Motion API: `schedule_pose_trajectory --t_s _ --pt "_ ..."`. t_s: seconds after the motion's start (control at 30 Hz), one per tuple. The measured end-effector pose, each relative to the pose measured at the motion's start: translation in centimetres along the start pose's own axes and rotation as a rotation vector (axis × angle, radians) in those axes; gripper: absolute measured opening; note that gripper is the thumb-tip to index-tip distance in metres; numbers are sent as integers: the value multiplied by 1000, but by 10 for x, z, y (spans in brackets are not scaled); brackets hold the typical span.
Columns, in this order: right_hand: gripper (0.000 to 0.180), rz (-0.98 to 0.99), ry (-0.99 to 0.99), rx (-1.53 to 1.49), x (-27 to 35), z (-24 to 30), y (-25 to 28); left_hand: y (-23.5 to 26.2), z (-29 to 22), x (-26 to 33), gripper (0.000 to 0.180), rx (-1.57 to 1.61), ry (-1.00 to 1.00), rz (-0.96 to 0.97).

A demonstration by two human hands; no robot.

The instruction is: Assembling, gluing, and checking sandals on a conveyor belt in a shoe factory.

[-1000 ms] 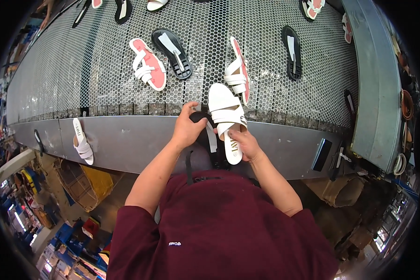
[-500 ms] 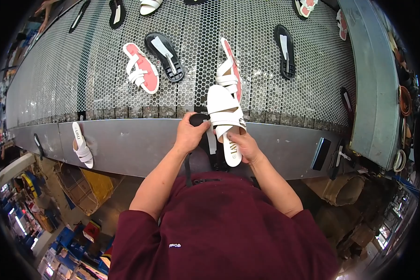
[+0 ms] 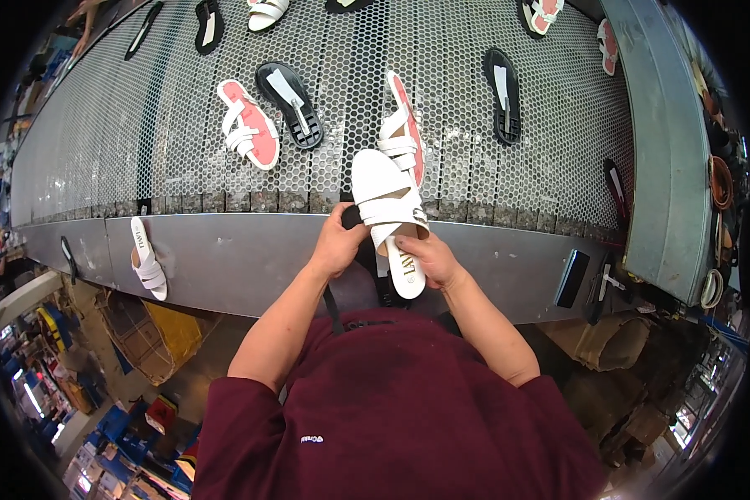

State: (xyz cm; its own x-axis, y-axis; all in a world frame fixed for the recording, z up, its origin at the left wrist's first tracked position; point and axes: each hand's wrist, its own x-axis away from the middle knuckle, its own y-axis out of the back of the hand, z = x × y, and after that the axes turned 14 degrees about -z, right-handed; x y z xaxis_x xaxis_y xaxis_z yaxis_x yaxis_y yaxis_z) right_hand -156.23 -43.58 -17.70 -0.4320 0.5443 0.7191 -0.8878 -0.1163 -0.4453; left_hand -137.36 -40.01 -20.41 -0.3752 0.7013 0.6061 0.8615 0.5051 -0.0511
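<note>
In my right hand (image 3: 435, 260) is a white strappy slide sandal (image 3: 383, 196); the fingers grip it near the heel, with the thumb on the insole. My left hand (image 3: 338, 242) is closed around a black shoe sole (image 3: 352, 217), mostly hidden behind the sandal and the fingers. The sandal overlaps the sole; whether they touch I cannot tell. Just beyond them, on the mesh, lies another white sandal part (image 3: 402, 137) with a pink underside. Farther left are a similar white-and-pink part (image 3: 262, 142) and a black sole (image 3: 290, 104) with a pale strip.
The mesh conveyor (image 3: 183, 158) bears several more soles and sandal parts, including a black sole (image 3: 502, 96) at right. On the metal ledge (image 3: 250, 258) are a white sandal (image 3: 149, 265), a dark phone-like slab (image 3: 572, 279) and small tools. A grey metal housing (image 3: 667, 167) borders the right.
The white sandal has shifted a little left and now covers more of the black sole. Pieces on the mesh appear slightly nearer me. Both hands keep their hold.
</note>
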Motion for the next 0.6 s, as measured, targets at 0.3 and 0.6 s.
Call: schedule_pose_trajectory --t_s 0.3,0.6 --pt "36 -30 -102 158 2 -1 11 -17 -15 12 33 115 16 193" --pt "34 -94 143 -95 14 -5 27 -20 -2 12 18 161 162 115"
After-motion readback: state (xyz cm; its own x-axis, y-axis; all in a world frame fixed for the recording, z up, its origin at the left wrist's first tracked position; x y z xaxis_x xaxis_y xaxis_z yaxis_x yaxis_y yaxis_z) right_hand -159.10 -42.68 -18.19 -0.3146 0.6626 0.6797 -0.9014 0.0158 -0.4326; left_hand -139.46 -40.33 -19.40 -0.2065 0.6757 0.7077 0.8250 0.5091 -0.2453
